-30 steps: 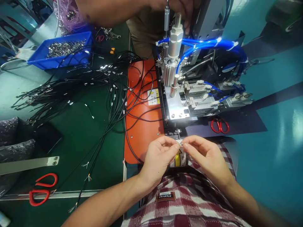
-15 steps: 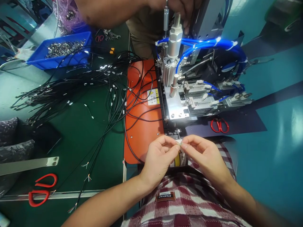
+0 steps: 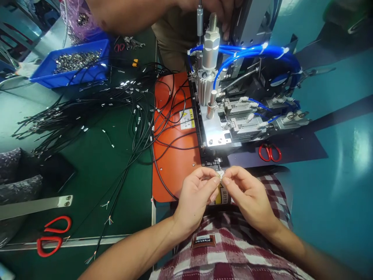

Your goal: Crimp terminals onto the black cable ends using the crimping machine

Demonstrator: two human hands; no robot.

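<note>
My left hand [image 3: 196,194] and my right hand [image 3: 247,194] meet fingertip to fingertip in front of my checked shirt, at the near edge of the machine [image 3: 215,132]. Each pinches with thumb and forefinger. What lies between the tips is tiny, perhaps thin wire ends, too small to make out. Just beneath the fingers is a yellow and white label [image 3: 223,194]. To the left is an orange plate [image 3: 180,163] crossed by black cables [image 3: 140,136], some with bare coloured wire ends near the bottom left.
A blue bin [image 3: 72,64] of small metal parts stands at the back left. Red-handled scissors [image 3: 54,237] lie at the lower left, another red-handled pair [image 3: 270,153] right of the machine. Another person's arm [image 3: 131,15] reaches across the top, near blue air tubes [image 3: 253,50].
The whole view has shifted slightly. Both hands stay together at the same place, with the fingertips only slightly rearranged.
</note>
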